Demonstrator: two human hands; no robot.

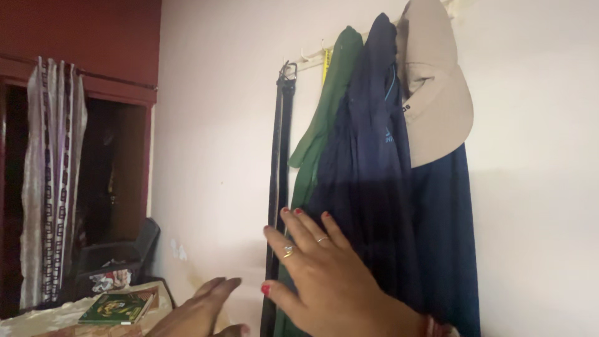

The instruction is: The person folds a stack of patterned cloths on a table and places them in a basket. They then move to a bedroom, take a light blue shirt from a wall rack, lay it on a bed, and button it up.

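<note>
right hand (337, 281) spread flat on navy garment (374, 187), grip released; left hand (199, 309) loose below, beside black belt (277, 187)

Right hand (334, 278) fills the lower centre of the frame, back toward the camera, palm facing away. Fingers (299, 228) spread and extended, pointing to the upper left; thumb out to the left at the lower edge of the hand. Red polish on the nails; rings on two fingers. Nothing gripped. Left hand (199, 309) at the bottom edge, left of centre, fingers straight, held together, angled to the upper right. Open, holding nothing.
</note>
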